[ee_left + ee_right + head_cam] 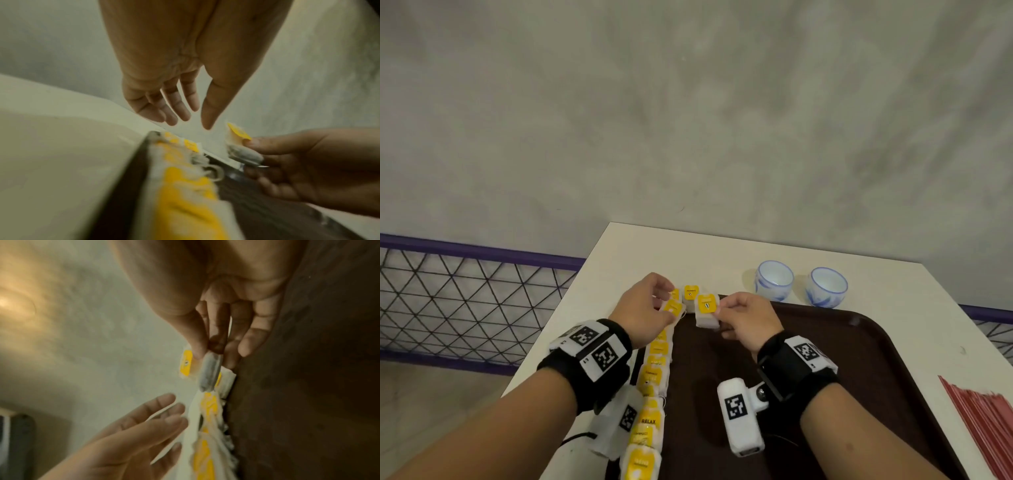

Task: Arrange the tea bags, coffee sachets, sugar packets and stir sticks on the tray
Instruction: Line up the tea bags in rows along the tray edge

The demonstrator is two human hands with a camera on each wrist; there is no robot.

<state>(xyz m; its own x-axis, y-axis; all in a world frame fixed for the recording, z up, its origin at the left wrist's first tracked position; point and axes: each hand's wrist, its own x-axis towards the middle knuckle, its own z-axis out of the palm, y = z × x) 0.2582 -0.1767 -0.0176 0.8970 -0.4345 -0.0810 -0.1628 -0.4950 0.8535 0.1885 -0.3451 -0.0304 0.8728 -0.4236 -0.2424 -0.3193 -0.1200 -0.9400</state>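
Note:
A dark brown tray [842,359] lies on the white table [592,308]. Several tea bags with yellow tags [652,377] form an overlapping row along the tray's left edge, also seen blurred in the left wrist view [185,186]. My right hand [719,310] pinches one tea bag [707,310] between thumb and fingers [197,344] above the tray's far left corner. My left hand [667,301] hovers over the far end of the row with fingers [174,110] straight and nothing held. Another tea bag [690,293] lies on the table just beyond the tray.
Two white and blue cups [774,281] [826,287] stand behind the tray. A bundle of red stir sticks [983,421] lies right of the tray. The table's left edge drops off beside a wire fence [465,291].

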